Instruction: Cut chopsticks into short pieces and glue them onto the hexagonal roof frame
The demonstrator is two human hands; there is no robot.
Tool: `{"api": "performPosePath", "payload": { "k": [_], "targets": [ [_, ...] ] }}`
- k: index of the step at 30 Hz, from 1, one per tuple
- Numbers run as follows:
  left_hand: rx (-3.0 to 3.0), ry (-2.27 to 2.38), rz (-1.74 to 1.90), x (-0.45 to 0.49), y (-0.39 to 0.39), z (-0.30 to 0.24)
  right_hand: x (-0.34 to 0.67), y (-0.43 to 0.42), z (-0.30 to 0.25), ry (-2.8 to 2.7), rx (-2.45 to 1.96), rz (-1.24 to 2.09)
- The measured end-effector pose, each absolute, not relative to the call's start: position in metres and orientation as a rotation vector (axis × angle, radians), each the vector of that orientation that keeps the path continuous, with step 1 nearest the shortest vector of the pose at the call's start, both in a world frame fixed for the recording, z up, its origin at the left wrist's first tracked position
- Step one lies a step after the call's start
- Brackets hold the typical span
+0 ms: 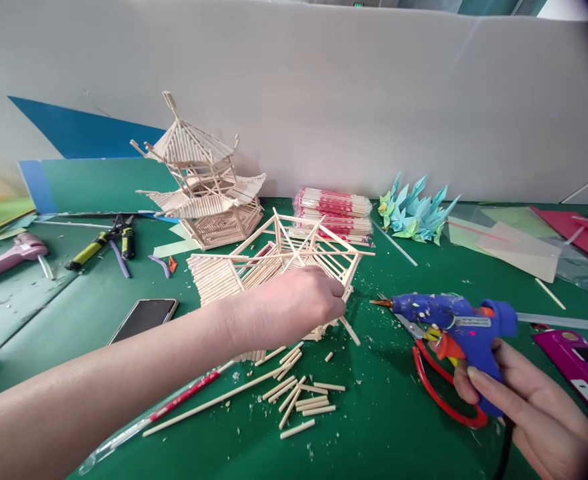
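My left hand (307,297) reaches over a frame of thin wooden sticks (214,283) in the middle of the table. Its fingers are curled and pinched at the frame's right side; whatever they hold is hidden behind the hand. In my right hand (529,400) is a blue hot glue gun (454,317), its nozzle pointing left toward the frame, apart from it. A glue stick (564,323) juts from the gun's back. Red-handled scissors (431,383) lie beneath the gun. Several short cut sticks (311,403) are scattered in front of the frame.
Behind stands a stick pagoda (199,170), beside wrapped stick bundles (331,213) and a blue paper-folded piece (417,210). To the left are a phone (143,319), pliers (107,243) and a pink glue gun (11,259). A magenta device (577,363) lies far right.
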State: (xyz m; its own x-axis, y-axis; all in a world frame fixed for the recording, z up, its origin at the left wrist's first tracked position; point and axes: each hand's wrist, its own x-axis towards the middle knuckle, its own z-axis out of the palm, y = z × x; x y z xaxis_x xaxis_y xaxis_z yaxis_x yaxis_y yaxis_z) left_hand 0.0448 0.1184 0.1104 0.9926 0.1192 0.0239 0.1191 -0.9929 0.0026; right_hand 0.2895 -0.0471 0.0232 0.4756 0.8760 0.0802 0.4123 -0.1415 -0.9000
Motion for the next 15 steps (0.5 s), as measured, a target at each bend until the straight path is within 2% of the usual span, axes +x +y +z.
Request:
{"api": "performPosePath", "payload": {
  "k": [3,15],
  "targets": [
    [3.102,0.184,0.043,0.045,0.121,0.107,0.285,-0.059,0.013,-1.052,-1.63,0.943],
    [3.021,0.184,0.085,0.047,0.124,0.104,0.233,-0.08,-0.003,-0.919,-1.532,0.901]
  ]
}}
